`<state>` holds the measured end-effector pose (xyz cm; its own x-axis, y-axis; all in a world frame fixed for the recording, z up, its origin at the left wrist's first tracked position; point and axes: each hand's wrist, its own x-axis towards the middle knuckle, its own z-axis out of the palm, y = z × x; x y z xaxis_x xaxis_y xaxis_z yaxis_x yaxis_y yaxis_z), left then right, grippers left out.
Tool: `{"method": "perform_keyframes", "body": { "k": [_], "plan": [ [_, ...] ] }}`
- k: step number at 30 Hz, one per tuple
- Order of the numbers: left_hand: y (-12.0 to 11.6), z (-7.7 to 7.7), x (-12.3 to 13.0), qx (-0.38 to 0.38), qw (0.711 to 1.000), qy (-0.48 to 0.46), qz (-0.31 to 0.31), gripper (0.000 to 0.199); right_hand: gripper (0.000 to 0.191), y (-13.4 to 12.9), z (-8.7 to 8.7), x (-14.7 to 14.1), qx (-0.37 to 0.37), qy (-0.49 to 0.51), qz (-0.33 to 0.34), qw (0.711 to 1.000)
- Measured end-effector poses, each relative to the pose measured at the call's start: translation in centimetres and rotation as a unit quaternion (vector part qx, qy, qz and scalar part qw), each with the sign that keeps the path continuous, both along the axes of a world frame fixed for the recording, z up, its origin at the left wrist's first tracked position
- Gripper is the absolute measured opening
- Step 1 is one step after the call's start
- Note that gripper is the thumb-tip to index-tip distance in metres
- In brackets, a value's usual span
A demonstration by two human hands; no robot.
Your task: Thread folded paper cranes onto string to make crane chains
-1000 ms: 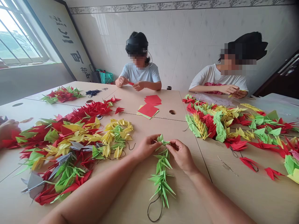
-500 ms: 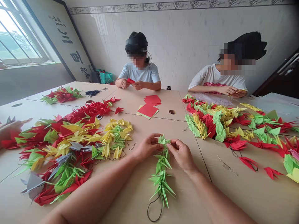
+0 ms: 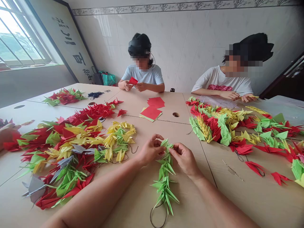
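The person's left hand [image 3: 150,150] and right hand [image 3: 185,160] hide the top of the string of green paper cranes [image 3: 164,186]. Another person's hand [image 3: 7,134] is cut off at the left edge, and a thin thing [image 3: 232,170] on the table [image 3: 249,202] is too small to tell.

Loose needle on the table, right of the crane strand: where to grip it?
Pinch the needle mid-shaft, coming from above with the right hand, the nearer hand, now at the green crane strand. It lies flat and straight on the tabletop, so fingertips must close on its thin sides. Which end is sharp is too small to tell, so keep off both tips.
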<state>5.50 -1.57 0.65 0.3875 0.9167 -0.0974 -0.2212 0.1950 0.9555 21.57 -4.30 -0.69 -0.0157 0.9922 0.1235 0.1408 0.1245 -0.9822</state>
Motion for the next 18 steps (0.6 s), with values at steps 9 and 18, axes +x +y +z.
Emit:
{"method": "perform_keyframes", "body": {
  "k": [9,18],
  "plan": [
    [0.23,-0.39,-0.04,-0.04,0.998,-0.046,-0.001,0.045,0.032,0.05,0.11,0.12,-0.004,0.007,0.013,1.0],
    [0.45,-0.32,-0.23,-0.071,0.993,-0.093,-0.003,0.043,0.03,0.07,0.18,0.17,-0.01,0.042,-0.013,0.999]
  ]
}}
